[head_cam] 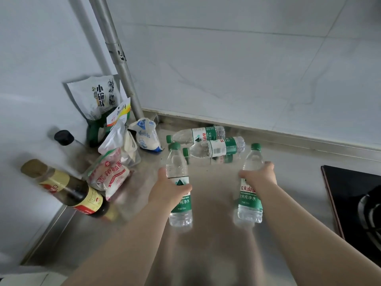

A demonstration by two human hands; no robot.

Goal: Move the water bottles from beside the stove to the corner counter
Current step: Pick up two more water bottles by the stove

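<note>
We've got both hands full — left hand gripping left bottle, right hand gripping right bottle, both upright; other bottles lying on desk nr wall.

Two pale grey tiled walls meet in a corner at about eleven o'clock: the back wall shows faint marbling and thin grout lines, the side wall is plain. A grey metal pipe climbs the corner. Below runs a brushed steel counter, its raised lip against the back wall. At three o'clock sits a black glass stove. The light is soft and even.
</note>
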